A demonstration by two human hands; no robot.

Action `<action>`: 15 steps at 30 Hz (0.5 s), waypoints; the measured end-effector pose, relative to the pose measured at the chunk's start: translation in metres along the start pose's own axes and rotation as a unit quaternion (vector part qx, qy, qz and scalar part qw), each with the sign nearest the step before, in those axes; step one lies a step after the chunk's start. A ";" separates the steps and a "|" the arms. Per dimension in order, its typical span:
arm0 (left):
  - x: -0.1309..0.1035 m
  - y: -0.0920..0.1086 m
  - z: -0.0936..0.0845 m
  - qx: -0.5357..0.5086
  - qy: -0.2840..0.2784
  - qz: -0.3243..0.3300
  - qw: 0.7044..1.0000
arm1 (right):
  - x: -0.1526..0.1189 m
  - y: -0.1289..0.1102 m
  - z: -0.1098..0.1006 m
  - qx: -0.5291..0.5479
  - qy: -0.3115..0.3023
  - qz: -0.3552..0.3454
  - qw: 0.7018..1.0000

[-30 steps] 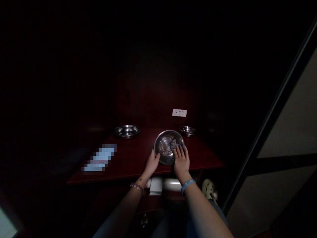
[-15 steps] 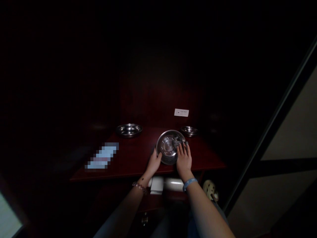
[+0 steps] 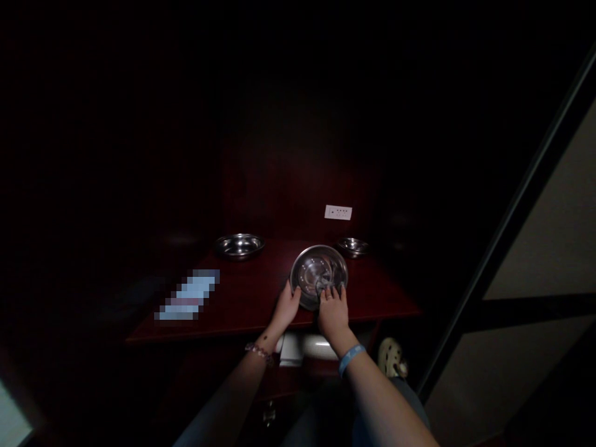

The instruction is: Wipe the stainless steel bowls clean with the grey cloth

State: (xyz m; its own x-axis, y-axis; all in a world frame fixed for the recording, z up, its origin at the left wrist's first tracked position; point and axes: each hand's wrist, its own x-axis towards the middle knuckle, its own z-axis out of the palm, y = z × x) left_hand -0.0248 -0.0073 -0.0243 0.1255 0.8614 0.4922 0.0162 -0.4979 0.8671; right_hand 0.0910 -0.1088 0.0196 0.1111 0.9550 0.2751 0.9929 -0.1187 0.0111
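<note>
A shiny stainless steel bowl (image 3: 310, 267) is tilted towards me above the front of a dark red desk. My left hand (image 3: 285, 305) grips its left rim, thumb on the inside and the other fingers hidden behind. Inside the bowl, a crumpled grey cloth (image 3: 323, 282) lies under the fingertips of my right hand (image 3: 334, 313). Those fingers press it against the lower inner wall; the cloth is partly hidden.
On the dark red desk (image 3: 251, 292) stand a wide steel dish (image 3: 239, 247) at the back left and smaller steel bowls (image 3: 354, 246) at the back right. A blurred-out pale item (image 3: 189, 297) lies at left. A wall socket (image 3: 338, 212) is behind; white items (image 3: 291, 349) sit underneath.
My right hand has moved the grey cloth from the right inner side of the bowl down to its near side. The left hand keeps its grip on the rim.
</note>
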 end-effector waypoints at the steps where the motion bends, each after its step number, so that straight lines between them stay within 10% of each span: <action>1: 0.000 0.000 0.000 0.000 0.000 0.001 1.000 | 0.000 -0.001 0.001 0.011 0.005 -0.004 1.000; 15: 0.002 -0.005 -0.002 -0.018 0.000 -0.007 1.000 | -0.002 -0.006 -0.005 0.159 -0.047 -0.033 0.986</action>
State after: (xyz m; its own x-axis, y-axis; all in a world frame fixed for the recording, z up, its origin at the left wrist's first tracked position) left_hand -0.0268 -0.0028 -0.0272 0.1256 0.8682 0.4801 -0.0180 -0.4819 0.8760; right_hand 0.0848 -0.1110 0.0236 0.0348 0.9805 0.1935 0.9595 0.0214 -0.2808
